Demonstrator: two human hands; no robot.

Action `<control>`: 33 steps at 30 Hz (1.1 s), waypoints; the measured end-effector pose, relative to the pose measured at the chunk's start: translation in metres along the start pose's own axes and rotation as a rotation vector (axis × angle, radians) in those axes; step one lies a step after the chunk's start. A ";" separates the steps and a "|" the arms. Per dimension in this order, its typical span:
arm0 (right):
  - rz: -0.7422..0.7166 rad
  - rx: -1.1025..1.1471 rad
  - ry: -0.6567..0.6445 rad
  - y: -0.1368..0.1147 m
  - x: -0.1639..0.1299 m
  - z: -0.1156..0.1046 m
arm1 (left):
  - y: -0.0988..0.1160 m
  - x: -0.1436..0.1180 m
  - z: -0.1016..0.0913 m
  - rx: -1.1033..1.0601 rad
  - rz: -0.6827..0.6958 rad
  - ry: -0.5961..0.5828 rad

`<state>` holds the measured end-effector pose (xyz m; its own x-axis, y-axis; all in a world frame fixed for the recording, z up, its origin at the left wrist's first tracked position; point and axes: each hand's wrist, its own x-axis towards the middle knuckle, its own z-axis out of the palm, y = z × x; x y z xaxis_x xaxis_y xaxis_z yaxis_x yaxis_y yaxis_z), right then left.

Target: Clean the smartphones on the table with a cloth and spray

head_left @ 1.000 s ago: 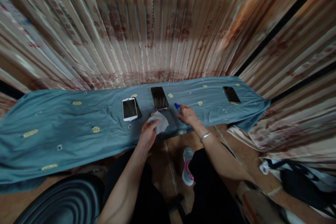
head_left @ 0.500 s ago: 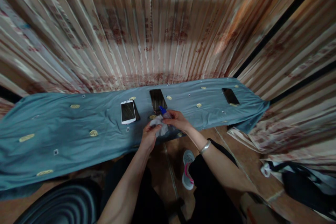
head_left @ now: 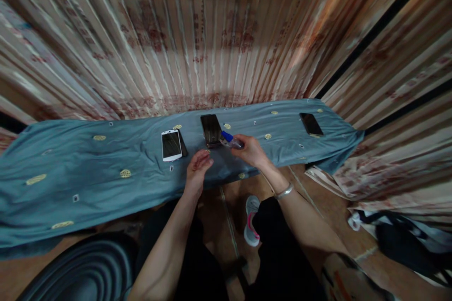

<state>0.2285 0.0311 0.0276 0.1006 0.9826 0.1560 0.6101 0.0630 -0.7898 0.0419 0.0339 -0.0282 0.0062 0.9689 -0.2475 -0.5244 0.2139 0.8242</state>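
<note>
My right hand (head_left: 250,150) grips a small clear bottle (head_left: 237,143) with a blue top, tilted toward the near end of a dark smartphone (head_left: 211,129) lying on the cloth. My left hand (head_left: 199,164) hovers over the cloth's front part, fingers loosely curled and thumb apart, with nothing visible in it. To its left a white-framed smartphone (head_left: 171,146) lies partly over a dark phone (head_left: 182,143). Another dark smartphone (head_left: 311,124) rests far to the right.
A wrinkled blue-green cloth (head_left: 102,169) with yellow motifs covers the long surface. Pleated curtains (head_left: 212,56) hang behind and at the right. A black ridged round seat (head_left: 81,273) stands at lower left. Dark fabric items (head_left: 406,244) lie on the tiled floor at right.
My hands have moved apart. The white tissue that was between them is out of sight. My right hand has shifted slightly right and up with the bottle.
</note>
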 end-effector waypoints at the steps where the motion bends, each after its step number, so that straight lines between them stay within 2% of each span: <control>1: -0.026 -0.035 -0.056 -0.003 -0.002 -0.002 | 0.000 -0.001 0.001 0.024 0.036 0.007; 4: -0.068 -0.080 -0.244 -0.011 -0.008 -0.002 | 0.002 -0.003 0.004 0.122 0.116 -0.029; 6: -0.080 -0.054 -0.335 -0.013 -0.010 0.000 | 0.003 -0.004 0.004 0.191 0.130 -0.112; 9: -0.095 0.018 -0.398 -0.012 -0.010 0.003 | 0.000 -0.005 0.001 0.316 0.038 -0.270; 11: -0.110 0.070 -0.392 -0.008 -0.007 0.004 | -0.003 -0.006 -0.001 0.379 -0.036 -0.313; 13: -0.101 0.121 -0.333 -0.004 -0.004 0.004 | -0.005 -0.007 -0.001 0.341 -0.070 -0.267; 16: -0.002 0.281 -0.236 -0.001 0.001 0.005 | -0.002 -0.007 0.000 0.151 -0.148 -0.146; 20: 0.147 0.660 -0.275 -0.005 0.003 0.007 | 0.005 -0.002 0.000 -0.055 -0.150 -0.036; 24: 0.251 0.878 -0.332 -0.012 0.000 0.010 | 0.007 0.003 -0.003 -0.128 -0.125 -0.047; 28: 0.296 0.973 -0.390 -0.016 -0.004 0.012 | 0.006 0.005 -0.006 -0.125 -0.094 -0.021; 33: 0.273 0.906 -0.430 -0.015 -0.008 0.018 | 0.010 0.003 -0.005 -0.154 -0.102 -0.007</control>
<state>0.2041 0.0258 0.0278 -0.2512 0.9511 -0.1796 -0.2288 -0.2386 -0.9438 0.0323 0.0380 -0.0232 0.0720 0.9440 -0.3220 -0.6448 0.2904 0.7071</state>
